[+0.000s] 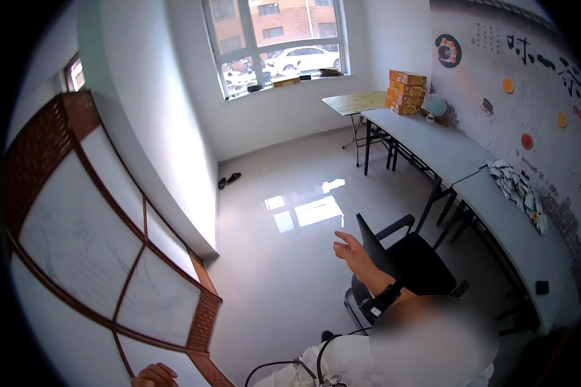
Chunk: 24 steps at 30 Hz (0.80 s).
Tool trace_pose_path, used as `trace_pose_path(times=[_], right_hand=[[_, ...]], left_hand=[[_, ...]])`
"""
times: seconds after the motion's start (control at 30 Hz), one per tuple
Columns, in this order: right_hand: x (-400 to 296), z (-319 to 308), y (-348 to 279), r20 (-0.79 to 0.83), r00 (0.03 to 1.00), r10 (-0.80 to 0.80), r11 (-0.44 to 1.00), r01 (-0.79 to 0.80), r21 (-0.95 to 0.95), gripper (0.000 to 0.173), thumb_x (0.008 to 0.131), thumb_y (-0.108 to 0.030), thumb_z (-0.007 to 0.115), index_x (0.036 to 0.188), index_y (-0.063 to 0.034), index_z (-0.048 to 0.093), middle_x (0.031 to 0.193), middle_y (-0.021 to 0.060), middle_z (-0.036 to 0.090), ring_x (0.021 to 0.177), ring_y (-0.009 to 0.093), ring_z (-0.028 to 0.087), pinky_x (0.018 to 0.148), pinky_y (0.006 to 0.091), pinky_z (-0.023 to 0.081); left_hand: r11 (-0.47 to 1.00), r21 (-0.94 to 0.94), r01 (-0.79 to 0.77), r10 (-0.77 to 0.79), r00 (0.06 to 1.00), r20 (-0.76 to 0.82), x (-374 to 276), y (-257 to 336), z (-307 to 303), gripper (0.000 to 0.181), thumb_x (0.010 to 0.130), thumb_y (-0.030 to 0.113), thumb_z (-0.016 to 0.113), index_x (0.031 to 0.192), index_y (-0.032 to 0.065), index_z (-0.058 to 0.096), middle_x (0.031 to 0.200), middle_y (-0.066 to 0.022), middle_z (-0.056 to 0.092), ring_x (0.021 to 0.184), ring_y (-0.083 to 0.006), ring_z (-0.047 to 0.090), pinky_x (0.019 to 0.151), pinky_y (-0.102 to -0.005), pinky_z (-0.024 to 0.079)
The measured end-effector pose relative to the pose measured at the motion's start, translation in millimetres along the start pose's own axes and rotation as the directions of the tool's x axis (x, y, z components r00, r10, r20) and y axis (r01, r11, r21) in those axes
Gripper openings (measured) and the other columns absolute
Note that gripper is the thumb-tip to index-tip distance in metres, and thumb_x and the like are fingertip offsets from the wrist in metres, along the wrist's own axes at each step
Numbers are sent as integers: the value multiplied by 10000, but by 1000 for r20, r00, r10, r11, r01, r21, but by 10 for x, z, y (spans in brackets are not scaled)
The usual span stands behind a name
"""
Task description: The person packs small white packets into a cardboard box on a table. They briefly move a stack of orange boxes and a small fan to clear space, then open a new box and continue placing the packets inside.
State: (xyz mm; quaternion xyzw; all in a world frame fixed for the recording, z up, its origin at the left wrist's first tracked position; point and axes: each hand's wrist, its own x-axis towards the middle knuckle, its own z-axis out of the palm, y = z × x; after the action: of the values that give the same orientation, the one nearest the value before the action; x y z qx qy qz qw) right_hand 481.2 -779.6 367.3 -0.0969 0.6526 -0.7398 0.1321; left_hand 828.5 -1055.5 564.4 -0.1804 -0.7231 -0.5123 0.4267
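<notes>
My right hand [351,251] reaches forward over the tiled floor, fingers a little apart and slightly bent, holding nothing. It is beside the backrest of a black office chair [419,261]; contact cannot be told. A black wristband [385,300] with a small device is round that wrist. At the bottom left edge, my left hand [155,375] shows only in part, its fingers curled, in front of a wood-framed screen [135,290]. Whether it holds anything cannot be told. Black cables [271,363] cross the white clothing at the bottom. A blurred patch hides the upper right arm.
Long white tables [426,140] line the right wall, bearing small packets [518,191], orange boxes [406,92], a small fan [435,106] and a black object [542,288]. A folding table [353,101] stands beyond. Dark slippers [230,180] lie by the left wall, near the window [276,48].
</notes>
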Motion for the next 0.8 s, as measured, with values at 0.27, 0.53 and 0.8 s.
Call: trace_pose_path(times=[0.27,0.53,0.8], right_hand=[[1156,-23,-53,-15,1000,2,999,-1,50,464,892,-220,529,1300,-38,406,1160,160,526,1080,187,499,923,281,399],[1739,-420,-167,-195,979,58,997,-46,65,461,903,-213,509,1288,13,393,1256,150,466,1081,204,508,910,289,416],[2361,-566,-174,-451,891,53,987,21,158,452,906,-202,493,1282,25,385,1297,135,436,1117,208,491,902,315,419]], left_hand=[[995,-56,83,-83,997,1,603,-1170,-278,440,804,232,550,1199,64,451,777,-65,517,705,-216,464,726,-406,398],[971,-206,121,-131,991,-38,1394,-2679,30,479,769,213,508,1176,-32,449,691,-89,465,668,-227,424,702,-423,386],[876,-442,194,-148,980,135,2470,-4632,177,479,755,275,601,1138,16,475,602,-20,428,590,-154,426,646,-327,383]])
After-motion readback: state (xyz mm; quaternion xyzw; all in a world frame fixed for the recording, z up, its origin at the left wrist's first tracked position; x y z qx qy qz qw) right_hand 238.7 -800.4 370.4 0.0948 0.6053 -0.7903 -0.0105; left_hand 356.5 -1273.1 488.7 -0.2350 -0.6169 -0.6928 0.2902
